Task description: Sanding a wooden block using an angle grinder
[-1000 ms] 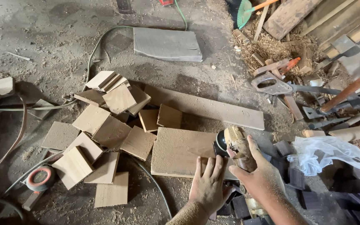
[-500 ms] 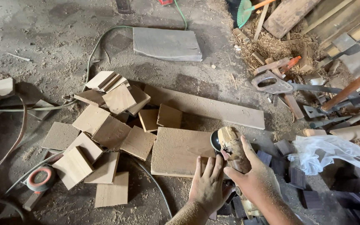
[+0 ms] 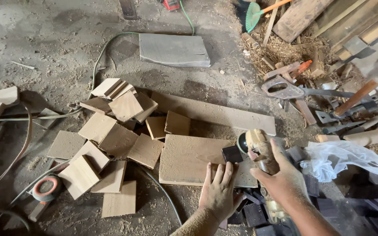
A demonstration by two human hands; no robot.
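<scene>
While the left hand (image 3: 218, 192) lies flat on the near edge of the pale rectangular wooden board (image 3: 193, 159), fingers stretched forward and close together, the right hand (image 3: 281, 181) is wrapped around the dust-caked body of a handheld power sander (image 3: 259, 146), fingers curled tight about it. Looks like the sanding step is in hand: tool poised at the board's right end, a small dark block (image 3: 232, 154) sitting just past the left fingertips and touching the tool's black front. The board lies on the dusty floor directly under the left palm, extending away to the left of both hands. A judgement only, but the next pass would call for firm downward pressure from that left hand so the board cannot skate, and for keeping those fingertips clear of the tool's working face, which is very near them. Off to the left, a scatter of small square wooden offcuts (image 3: 119, 140); behind, a long plank (image 3: 215, 113); right, a crumpled white plastic bag (image 3: 342, 159).
</scene>
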